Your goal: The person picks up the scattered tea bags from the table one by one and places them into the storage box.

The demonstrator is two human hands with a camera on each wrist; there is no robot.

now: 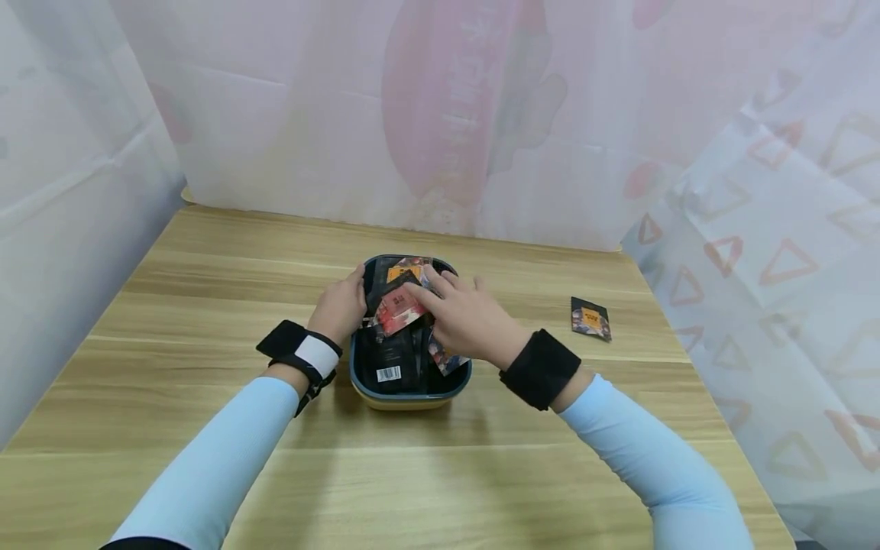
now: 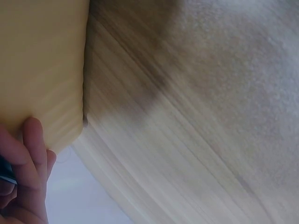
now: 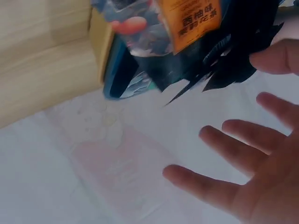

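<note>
A bowl [image 1: 406, 399], yellow outside with a dark blue rim, stands mid-table and is stuffed with several black snack packets [image 1: 393, 359]. My left hand [image 1: 341, 305] grips the bowl's left side, thumb at the rim; in the left wrist view its fingers [image 2: 32, 154] lie against the yellow wall [image 2: 42, 70]. My right hand [image 1: 462, 315] lies over the bowl with straight fingers touching a red packet [image 1: 401, 309]. In the right wrist view that hand [image 3: 243, 154] is spread open below an orange-labelled packet [image 3: 189, 18] and the blue rim [image 3: 117, 70].
One loose black packet [image 1: 590, 318] lies flat on the wooden table [image 1: 206, 305] to the right of the bowl. Sheer white curtains [image 1: 440, 114] close off the back and both sides. Both wrists wear black bands.
</note>
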